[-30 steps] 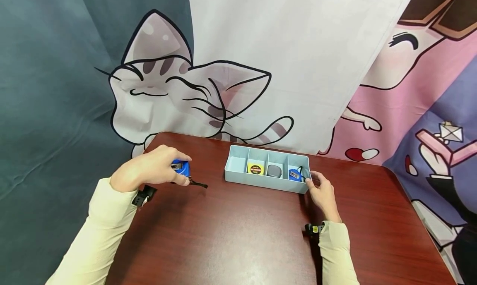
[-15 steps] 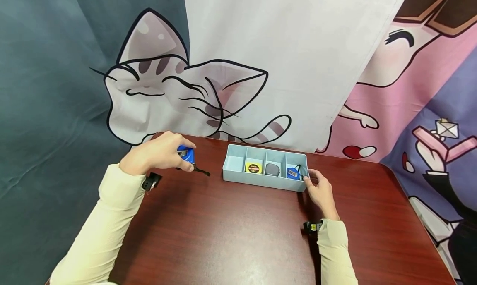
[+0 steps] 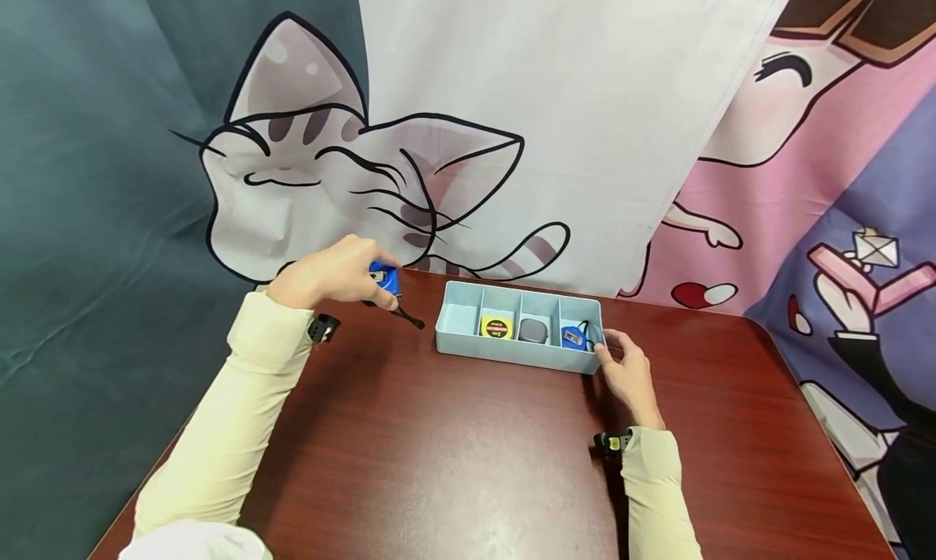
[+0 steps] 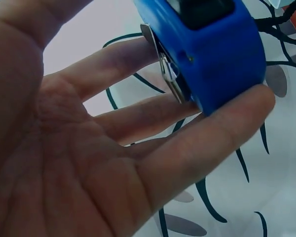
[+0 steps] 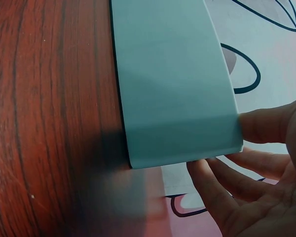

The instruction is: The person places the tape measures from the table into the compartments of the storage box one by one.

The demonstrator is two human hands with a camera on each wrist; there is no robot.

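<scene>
My left hand (image 3: 340,274) holds a blue tape measure (image 3: 387,279) between thumb and fingers, above the table, left of a light blue compartment box (image 3: 504,353). A black wrist strap (image 3: 411,319) hangs from the tape measure. In the left wrist view its blue case (image 4: 224,64) and metal clip (image 4: 165,69) show, fingers along its side. My right hand (image 3: 630,379) grips the box's right end, thumb at the rim and fingers against the end wall. Inside the box sit a yellow tape measure (image 3: 496,327), a grey rounded-square item (image 3: 533,331) and another blue tape measure (image 3: 574,337).
The box's leftmost compartment (image 3: 461,319) shows a bare floor. Dark red-brown wood forms the tabletop (image 3: 453,446). Behind it hangs a cloth backdrop (image 3: 585,137) with cartoon prints, close to the table's far edge.
My left hand has moved right and away from me with the blue tape measure, closer to the box's left end. The right hand stays at the box's right end.
</scene>
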